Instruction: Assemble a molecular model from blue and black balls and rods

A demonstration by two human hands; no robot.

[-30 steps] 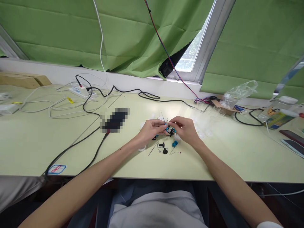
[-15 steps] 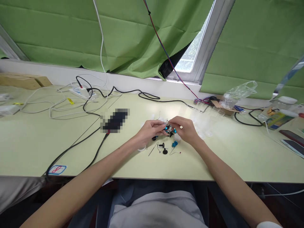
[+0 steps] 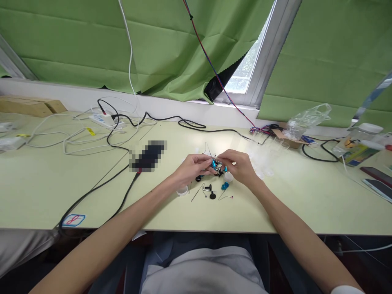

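Observation:
Over the middle of the table, my left hand (image 3: 196, 166) is closed in a pinch at a small shiny blue part (image 3: 213, 163). Close beside it, my right hand (image 3: 239, 165) is also pinched, its fingertips almost meeting the left ones; what lies between them is too small to make out. A thin bent wire (image 3: 208, 148) rises behind the fingertips. Below the hands is a cluster of small black and metal parts (image 3: 219, 173), partly hidden. Nearer me lie a blue knobbly piece (image 3: 225, 186), a black disc-headed piece (image 3: 212, 195), a thin metal rod (image 3: 197, 193) and a white round cap (image 3: 182, 190).
A dark pixelated object (image 3: 150, 156) with a black cable lies left of the hands. White cables and a power strip (image 3: 105, 119) are at the back left. Clear plastic pieces (image 3: 260, 165) lie right, with a cardboard box (image 3: 289, 139) and phones (image 3: 378, 190) farther over.
The blue part at my left fingertips now shows more clearly and stands more upright. Both hands stay in nearly the same place, still pinched together.

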